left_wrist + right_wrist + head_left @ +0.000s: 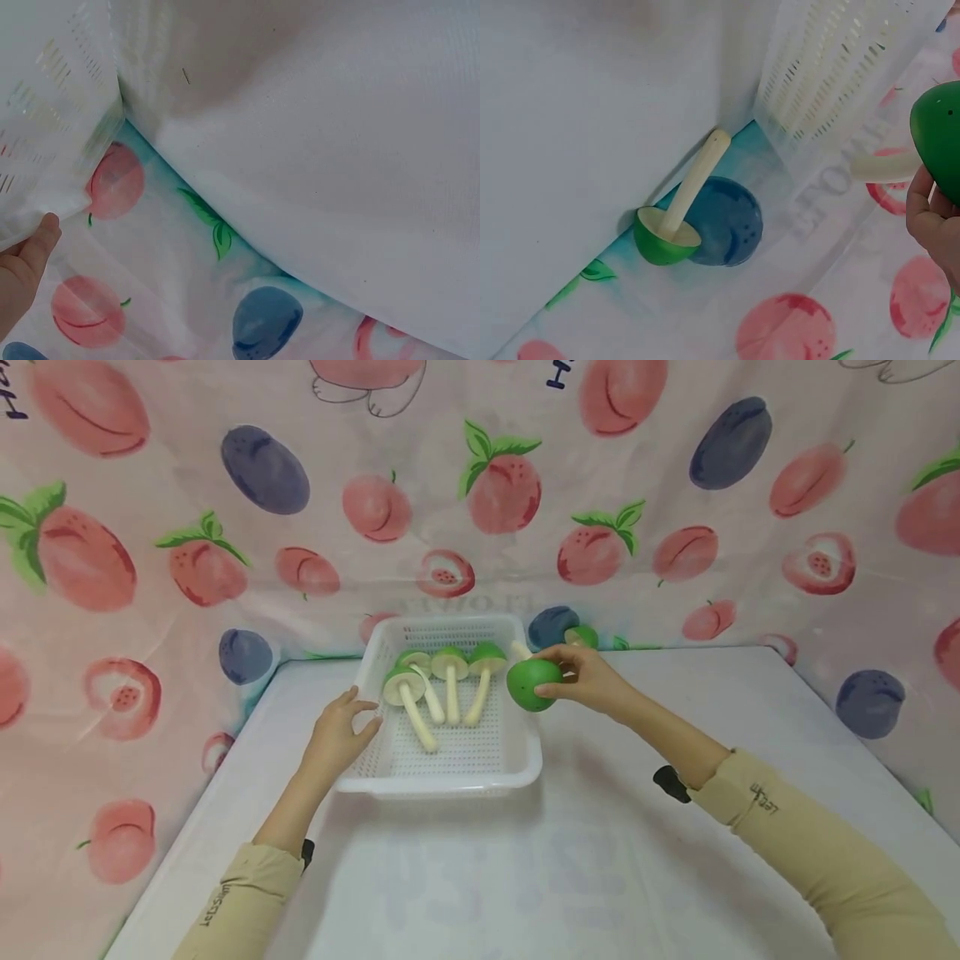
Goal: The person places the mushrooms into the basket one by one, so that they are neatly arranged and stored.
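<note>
My right hand (592,681) pinches a toy mushroom (534,683) by its rounded green cap, over the right rim of a white plastic basket (450,783). The held mushroom's pale stem points to the back left; in the right wrist view the stem (885,167) sticks out past the cap. Several more green-capped mushrooms (450,664) lie inside the basket, stems toward me. At the basket's left rim is my left hand (341,731), its fingers spread and loosely bent, and its fingertips (49,220) are right at the rim in the left wrist view.
Another green-capped mushroom (667,236) lies at the table's back edge, right of the basket, partly behind my right hand in the head view. The white table (487,868) meets a fruit-print cloth (450,468) hanging behind and at the sides.
</note>
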Action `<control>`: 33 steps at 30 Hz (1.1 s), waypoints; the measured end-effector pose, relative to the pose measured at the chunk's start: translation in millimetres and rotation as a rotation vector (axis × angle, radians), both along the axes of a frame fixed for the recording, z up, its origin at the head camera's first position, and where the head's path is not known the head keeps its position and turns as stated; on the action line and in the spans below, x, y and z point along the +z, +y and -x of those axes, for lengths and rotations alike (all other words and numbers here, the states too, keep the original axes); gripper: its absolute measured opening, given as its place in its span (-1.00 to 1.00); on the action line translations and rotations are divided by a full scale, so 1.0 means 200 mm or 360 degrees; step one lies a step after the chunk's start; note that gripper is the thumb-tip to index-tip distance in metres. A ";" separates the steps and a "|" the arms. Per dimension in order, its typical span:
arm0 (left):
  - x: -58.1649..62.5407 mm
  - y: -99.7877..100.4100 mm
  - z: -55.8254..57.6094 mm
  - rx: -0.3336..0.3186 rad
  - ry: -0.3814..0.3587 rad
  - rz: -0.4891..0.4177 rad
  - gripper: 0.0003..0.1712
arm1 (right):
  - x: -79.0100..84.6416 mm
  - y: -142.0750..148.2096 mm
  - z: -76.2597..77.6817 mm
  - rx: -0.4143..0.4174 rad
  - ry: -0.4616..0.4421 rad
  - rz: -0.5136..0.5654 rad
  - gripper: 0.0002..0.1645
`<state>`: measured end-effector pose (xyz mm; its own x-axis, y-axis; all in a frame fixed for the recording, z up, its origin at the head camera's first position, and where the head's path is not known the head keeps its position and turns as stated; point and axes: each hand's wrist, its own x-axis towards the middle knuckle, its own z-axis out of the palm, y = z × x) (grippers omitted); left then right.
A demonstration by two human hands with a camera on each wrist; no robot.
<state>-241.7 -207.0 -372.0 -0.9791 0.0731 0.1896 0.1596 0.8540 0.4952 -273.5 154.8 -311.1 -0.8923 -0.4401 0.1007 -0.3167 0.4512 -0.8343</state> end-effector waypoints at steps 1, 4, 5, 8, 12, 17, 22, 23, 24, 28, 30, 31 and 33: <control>0.00 0.00 0.00 0.0000 -0.0003 0.0000 -0.59 | 0.00 -0.01 0.00 0.0015 0.0008 -0.0014 -0.47; 0.00 -0.01 -0.01 0.0004 -0.0005 -0.0003 -0.59 | 0.01 -0.05 0.01 0.0071 0.0031 -0.0047 -0.47; 0.00 -0.01 -0.01 0.0009 -0.0004 -0.0003 -0.59 | 0.02 -0.07 0.01 0.0094 0.0043 -0.0061 -0.47; 0.01 -0.01 -0.01 0.0012 0.0004 0.0002 -0.59 | 0.03 -0.11 0.03 0.0153 0.0073 -0.0098 -0.47; 0.01 0.00 0.00 -0.0001 0.0014 -0.0006 -0.59 | 0.04 -0.16 0.05 0.0241 0.0123 -0.0187 -0.48; 0.01 0.00 0.00 -0.0003 0.0004 -0.0019 -0.59 | 0.04 -0.24 0.07 0.0380 0.0164 -0.0317 -0.50; 0.01 -0.02 -0.02 0.0023 0.0024 0.0012 -0.59 | 0.00 -0.33 0.09 0.0494 0.0195 -0.0450 -0.50; 0.01 -0.03 -0.02 0.0028 0.0025 0.0017 -0.59 | 0.00 -0.34 0.10 0.0516 0.0209 -0.0473 -0.50; 0.01 -0.03 -0.02 0.0030 0.0027 0.0017 -0.59 | -0.01 -0.36 0.10 0.0537 0.0222 -0.0491 -0.50; 0.01 -0.02 -0.01 0.0005 0.0021 0.0011 -0.60 | 0.00 -0.40 0.13 0.0610 0.0252 -0.0583 -0.54; 0.01 -0.01 -0.01 -0.0003 0.0014 0.0005 -0.60 | 0.01 -0.41 0.15 0.0659 0.0247 -0.0659 -0.56; 0.01 0.00 0.00 -0.0005 0.0012 0.0007 -0.60 | 0.01 -0.43 0.16 0.0685 0.0239 -0.0706 -0.58; 0.01 0.00 0.00 0.0001 0.0002 0.0002 -0.60 | 0.02 -0.45 0.18 0.0728 0.0221 -0.0802 -0.60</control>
<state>-241.0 -206.9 -370.5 -0.9790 0.0726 0.1907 0.1596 0.8546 0.4942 -309.8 64.0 -306.5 -0.5998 -0.7918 -0.1153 -0.6558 0.5691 -0.4960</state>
